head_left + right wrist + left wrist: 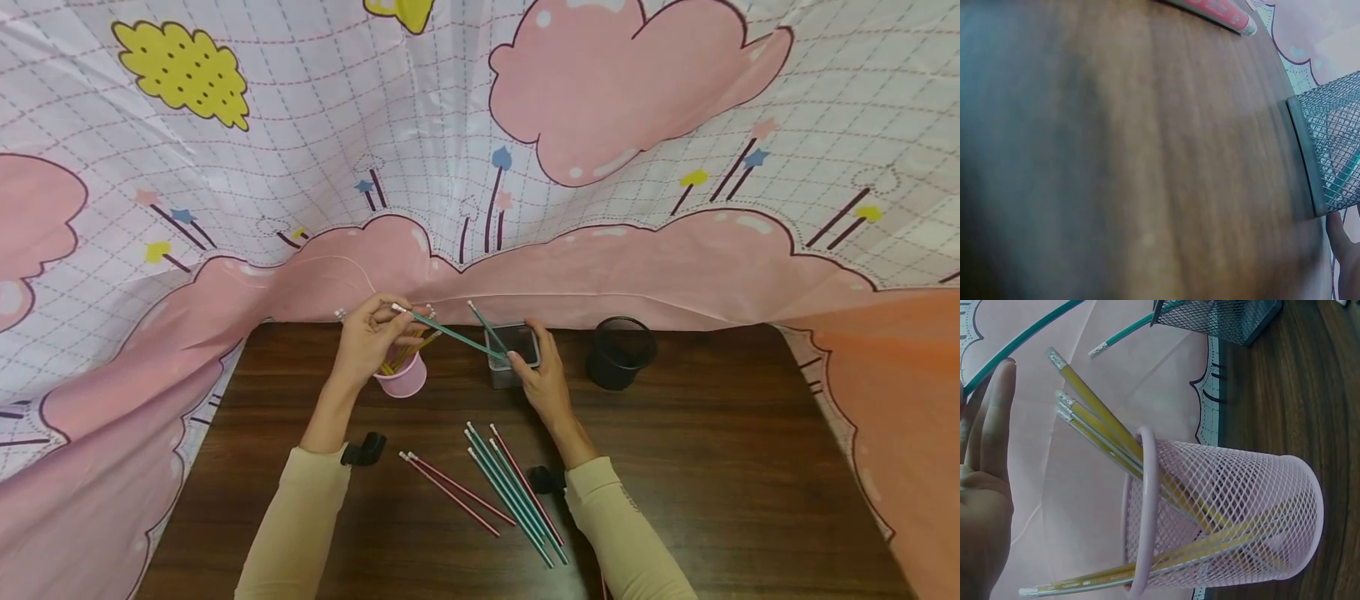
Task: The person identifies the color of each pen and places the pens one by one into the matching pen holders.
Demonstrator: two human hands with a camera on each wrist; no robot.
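My left hand pinches a green pencil near its white eraser end, above the pink mesh cup. Slanting down to the right, the pencil's far end reaches the rim of a square grey mesh holder. My right hand grips that holder from the right side, its thumb beside the pencil's end. Another green pencil leans inside the holder, eraser up. Several yellow pencils stand tilted in the pink cup. In the right wrist view the holder shows at the edge with fingers against it.
Several green pencils and red pencils lie on the brown table between my forearms. A round black mesh cup stands right of the square holder. Behind the table hangs a patterned pink and white cloth.
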